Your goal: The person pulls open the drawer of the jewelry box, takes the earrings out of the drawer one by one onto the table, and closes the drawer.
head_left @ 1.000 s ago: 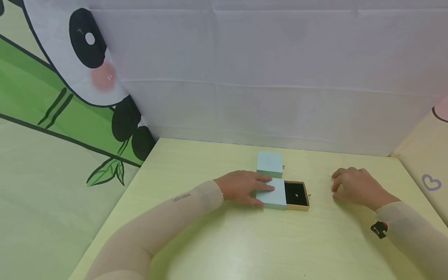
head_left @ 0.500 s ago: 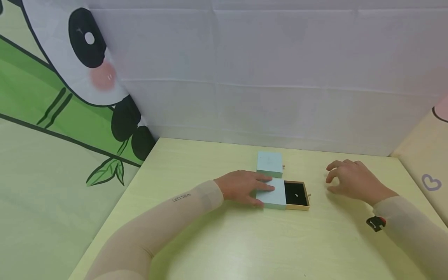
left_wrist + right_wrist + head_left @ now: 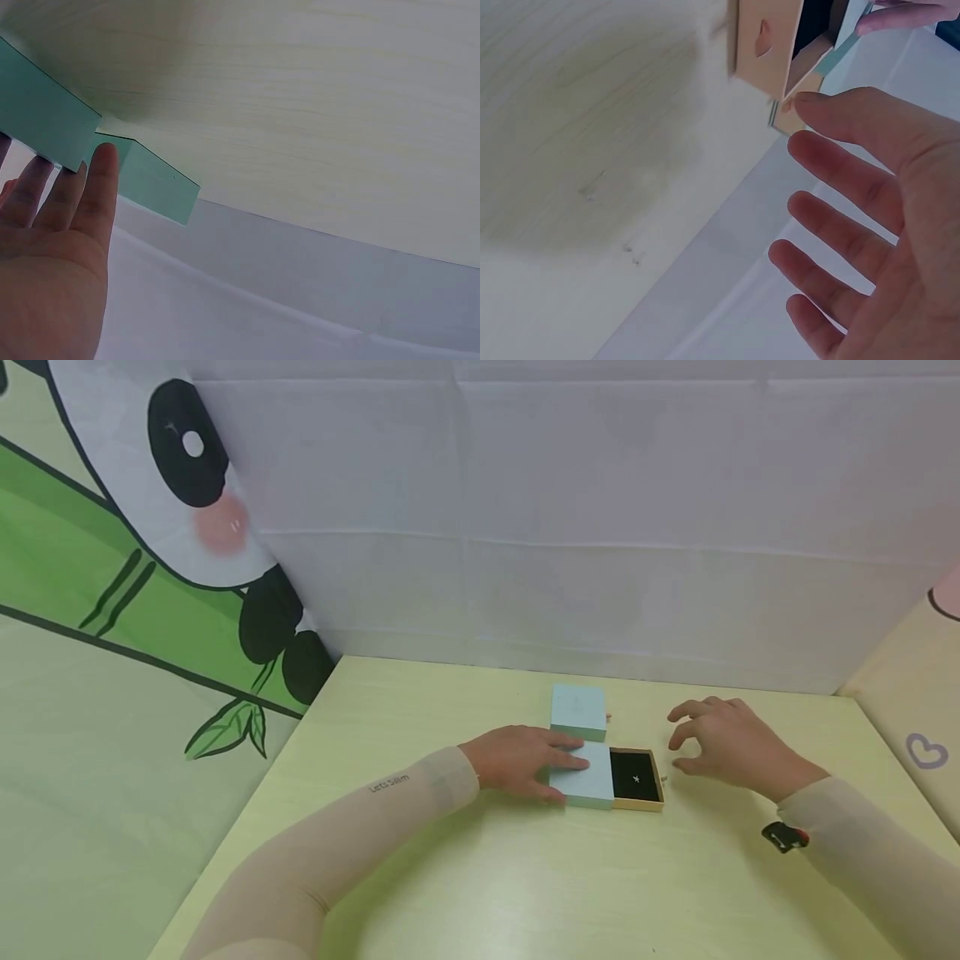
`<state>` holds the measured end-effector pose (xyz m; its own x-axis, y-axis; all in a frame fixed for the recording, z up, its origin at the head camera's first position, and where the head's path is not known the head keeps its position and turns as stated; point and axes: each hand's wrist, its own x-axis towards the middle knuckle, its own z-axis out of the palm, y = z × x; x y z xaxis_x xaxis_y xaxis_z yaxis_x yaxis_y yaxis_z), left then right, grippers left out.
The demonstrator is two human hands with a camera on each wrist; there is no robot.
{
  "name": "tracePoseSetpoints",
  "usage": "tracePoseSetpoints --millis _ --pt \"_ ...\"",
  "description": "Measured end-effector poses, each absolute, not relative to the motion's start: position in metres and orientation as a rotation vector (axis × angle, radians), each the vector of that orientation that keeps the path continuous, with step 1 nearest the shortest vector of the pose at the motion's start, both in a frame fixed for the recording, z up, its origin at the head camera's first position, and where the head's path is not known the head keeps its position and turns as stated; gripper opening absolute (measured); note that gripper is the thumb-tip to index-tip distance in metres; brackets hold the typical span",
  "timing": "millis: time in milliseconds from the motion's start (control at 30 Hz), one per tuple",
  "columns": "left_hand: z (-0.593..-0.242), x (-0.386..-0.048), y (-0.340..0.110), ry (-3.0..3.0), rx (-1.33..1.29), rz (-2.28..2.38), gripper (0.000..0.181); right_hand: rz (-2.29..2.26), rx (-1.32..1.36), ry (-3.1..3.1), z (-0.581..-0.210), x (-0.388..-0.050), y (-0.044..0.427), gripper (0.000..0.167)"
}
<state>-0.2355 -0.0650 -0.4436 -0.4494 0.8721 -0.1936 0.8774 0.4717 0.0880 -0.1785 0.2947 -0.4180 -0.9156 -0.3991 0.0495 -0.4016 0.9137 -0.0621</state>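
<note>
A pale blue drawer box point(image 3: 592, 785) lies on the table, its cream-edged tray point(image 3: 637, 805) pulled out to the right. On the tray's black pad sits a tiny silver star-shaped piece point(image 3: 636, 779). My left hand point(image 3: 521, 762) rests flat on the box's sleeve, fingers spread; the left wrist view shows its fingers point(image 3: 96, 195) along the blue side. My right hand point(image 3: 727, 747) hovers just right of the tray, fingers loosely bent and apart. From the right wrist, its palm side point(image 3: 922, 247) shows nothing held.
Behind the first box stands a second pale blue box point(image 3: 578, 710), closed, with a small pull tab at its right. Tiny shiny bits point(image 3: 632, 255) lie on the tabletop point(image 3: 570, 300) near the right hand. A white cloth point(image 3: 525, 485) hangs behind the table.
My right hand has lifted off the table at the right and moved left toward the pulled-out tray, its fingers spreading. The left hand and both boxes stay put.
</note>
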Motion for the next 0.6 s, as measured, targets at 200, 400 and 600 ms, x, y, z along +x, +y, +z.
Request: tracePoseSetpoints --millis 200,400,600 --pt "-0.442 -0.234 -0.066 2.499 1.506 -0.032 0.071 0.139 0.706 -2.998 -0.419 -0.175 0.281 0.011" --pt "-0.443 -0.232 -0.066 2.496 1.501 -0.031 0.071 0.148 0.719 -3.004 -0.421 -0.172 0.269 0.011" --pt "-0.441 -0.232 -0.067 2.5 1.502 -0.038 0.07 0.167 0.743 -3.007 -0.426 -0.171 0.26 0.011"
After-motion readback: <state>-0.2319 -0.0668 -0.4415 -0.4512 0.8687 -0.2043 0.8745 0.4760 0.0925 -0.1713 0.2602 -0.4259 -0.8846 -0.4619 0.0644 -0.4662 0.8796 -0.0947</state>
